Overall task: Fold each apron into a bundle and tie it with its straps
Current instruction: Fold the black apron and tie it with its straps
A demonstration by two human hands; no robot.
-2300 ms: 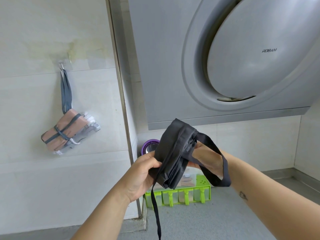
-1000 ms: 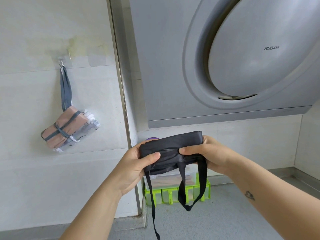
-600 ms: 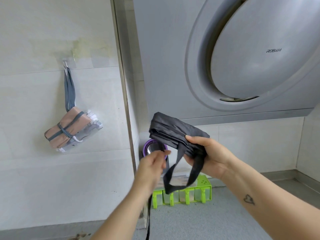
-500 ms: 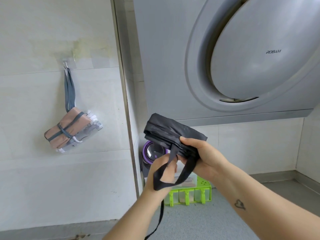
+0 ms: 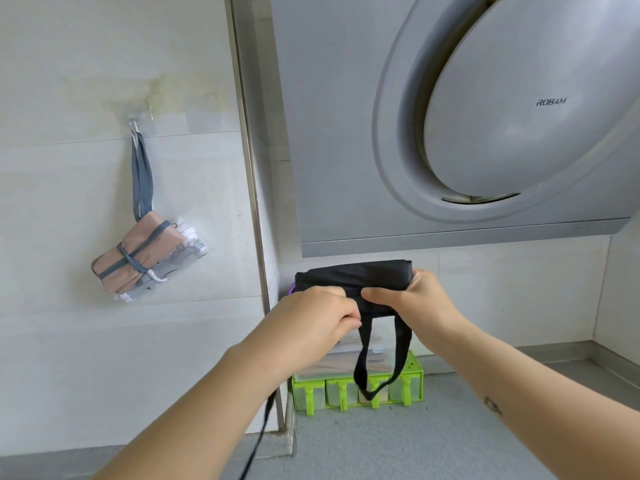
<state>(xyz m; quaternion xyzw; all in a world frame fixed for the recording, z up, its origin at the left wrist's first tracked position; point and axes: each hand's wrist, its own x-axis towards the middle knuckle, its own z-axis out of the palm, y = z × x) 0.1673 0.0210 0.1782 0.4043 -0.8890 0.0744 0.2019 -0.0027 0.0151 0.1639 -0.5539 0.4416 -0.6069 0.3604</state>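
Note:
A black apron [image 5: 349,277] folded into a long flat bundle is held level in front of me, below the range hood. My right hand [image 5: 420,303] grips its right end, thumb laid across the front. My left hand [image 5: 311,318] closes on the bundle's lower left part, fingers curled. The neck loop [image 5: 377,368] hangs down under the bundle. A thin black strap [image 5: 258,441] trails from under my left wrist toward the counter. A pink apron bundle [image 5: 138,256] tied with grey straps hangs from a wall hook [image 5: 133,119] at the left.
A large grey range hood [image 5: 485,116] fills the upper right. A green compartment box [image 5: 358,389] stands on the grey counter [image 5: 398,445] against the wall, with a purple-rimmed object mostly hidden behind the apron. A metal corner strip [image 5: 252,202] runs down the tiled wall.
The bundle has turned from tilted to level. My left hand left the hanging strap loop and moved up onto the bundle's left part. My right hand still holds the right end.

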